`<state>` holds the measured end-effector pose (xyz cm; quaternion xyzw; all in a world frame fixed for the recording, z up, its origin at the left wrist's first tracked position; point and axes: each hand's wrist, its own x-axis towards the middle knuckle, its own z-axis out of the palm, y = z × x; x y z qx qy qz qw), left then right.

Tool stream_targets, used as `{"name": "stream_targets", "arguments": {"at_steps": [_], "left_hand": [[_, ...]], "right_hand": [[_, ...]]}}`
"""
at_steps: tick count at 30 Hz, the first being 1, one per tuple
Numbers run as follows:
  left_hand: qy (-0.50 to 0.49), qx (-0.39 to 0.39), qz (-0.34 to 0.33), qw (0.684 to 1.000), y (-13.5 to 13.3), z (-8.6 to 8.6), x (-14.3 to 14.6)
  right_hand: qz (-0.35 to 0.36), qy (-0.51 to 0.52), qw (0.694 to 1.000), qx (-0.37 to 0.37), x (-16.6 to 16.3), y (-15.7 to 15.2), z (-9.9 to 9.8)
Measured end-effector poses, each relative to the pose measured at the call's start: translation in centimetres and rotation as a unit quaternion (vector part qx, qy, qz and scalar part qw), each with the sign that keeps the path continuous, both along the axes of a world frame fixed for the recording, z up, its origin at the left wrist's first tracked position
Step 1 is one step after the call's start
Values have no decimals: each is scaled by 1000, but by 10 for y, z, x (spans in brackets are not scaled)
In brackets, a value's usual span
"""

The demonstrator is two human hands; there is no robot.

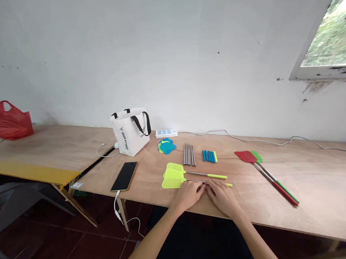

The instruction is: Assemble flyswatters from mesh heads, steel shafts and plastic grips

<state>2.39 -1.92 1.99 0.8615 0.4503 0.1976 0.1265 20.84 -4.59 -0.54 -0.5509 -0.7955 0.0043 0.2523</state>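
Two yellow fly swatters lie side by side on the wooden table [313,190]. My left hand [189,194] and my right hand [223,197] rest close together on the metal rod of the nearer yellow swatter [172,181], fingers curled over it. The farther yellow swatter [175,168] lies just beyond, untouched. Behind them sit a row of metal rods [189,155], blue grip sleeves with one yellow one [209,156], and a pile of blue swatter heads [166,146].
A red swatter [246,156] and a green swatter [257,156] lie to the right. A phone [124,176] on a cable, a white tote bag [131,131] and a power strip [166,133] are at left and back. A red plastic bag [11,122] sits far left.
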Motion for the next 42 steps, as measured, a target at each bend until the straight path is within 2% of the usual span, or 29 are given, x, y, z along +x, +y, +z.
{"name": "stream_targets", "arguments": {"at_steps": [26, 42], "left_hand": [[-3, 14, -7, 1000, 1, -3, -1], [2, -9, -7, 1000, 2, -1, 0]], "right_hand": [[2, 8, 1000, 8, 0, 1, -3], [10, 8, 1000, 25, -1, 2, -6]]}}
